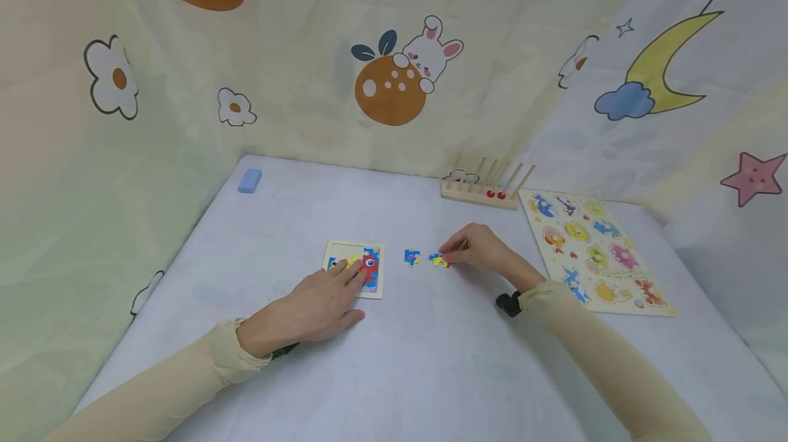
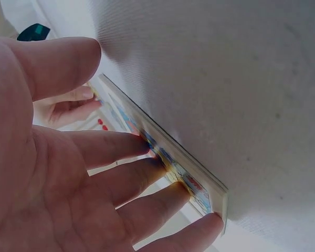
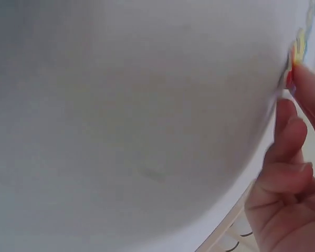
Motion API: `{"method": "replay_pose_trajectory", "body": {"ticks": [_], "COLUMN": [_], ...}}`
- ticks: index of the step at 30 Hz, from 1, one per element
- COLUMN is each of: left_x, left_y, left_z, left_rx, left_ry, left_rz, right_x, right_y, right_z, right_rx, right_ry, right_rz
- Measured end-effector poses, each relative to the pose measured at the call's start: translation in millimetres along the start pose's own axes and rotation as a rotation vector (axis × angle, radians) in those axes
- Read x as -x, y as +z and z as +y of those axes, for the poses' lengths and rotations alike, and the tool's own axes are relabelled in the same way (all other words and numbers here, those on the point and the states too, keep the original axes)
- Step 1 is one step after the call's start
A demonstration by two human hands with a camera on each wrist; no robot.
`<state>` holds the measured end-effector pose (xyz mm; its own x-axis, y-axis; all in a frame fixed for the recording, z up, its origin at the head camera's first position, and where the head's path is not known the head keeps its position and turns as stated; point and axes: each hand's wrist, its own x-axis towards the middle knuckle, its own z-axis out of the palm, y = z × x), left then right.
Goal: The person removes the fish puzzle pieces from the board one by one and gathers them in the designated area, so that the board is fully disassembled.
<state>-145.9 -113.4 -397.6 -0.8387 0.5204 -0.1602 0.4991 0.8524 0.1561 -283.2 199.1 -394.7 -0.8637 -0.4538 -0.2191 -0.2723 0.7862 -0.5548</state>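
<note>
I find the square, cream-framed jigsaw tray (image 1: 345, 250) on the white cloth-covered surface (image 1: 431, 367), the left hand (image 1: 317, 302) laid across it, fingers spread. The right hand (image 1: 483, 250) pinches a blue, yellow and red jigsaw piece (image 1: 440, 261); a mostly blue jigsaw piece (image 1: 412, 256) lies loose between. I judge assembly partial: right side filled, upper left bare, these two pieces outstanding.

Between the right fingers (image 1: 458, 241) and puzzle board (image 1: 342, 250), 1 loose piece (image 1: 411, 256) obstructs.
</note>
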Motion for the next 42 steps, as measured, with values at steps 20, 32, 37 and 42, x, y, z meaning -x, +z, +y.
{"method": "replay_pose_trajectory", "body": {"ticks": [20, 32, 37, 42], "left_x": [0.9, 2.4, 0.8, 0.1], "left_y": [-0.8, -2.1, -0.1, 0.7], "left_z": [0.6, 0.2, -1.8, -2.9], "left_rx": [-0.006, 0.004, -0.011, -0.037], "left_ry": [0.011, 0.007, 0.014, 0.034], "left_rz": [0.016, 0.016, 0.021, 0.051], "right_x": [11, -23, -40, -54], "right_y": [1.5, 21.2, 37.6, 44.3], "right_z": [-3, -65, -95, -106], "right_rx": [0.03, 0.096, 0.092, 0.143], "right_ry": [-0.084, -0.205, -0.209, -0.223], "right_rz": [0.071, 0.034, -0.065, -0.106]}}
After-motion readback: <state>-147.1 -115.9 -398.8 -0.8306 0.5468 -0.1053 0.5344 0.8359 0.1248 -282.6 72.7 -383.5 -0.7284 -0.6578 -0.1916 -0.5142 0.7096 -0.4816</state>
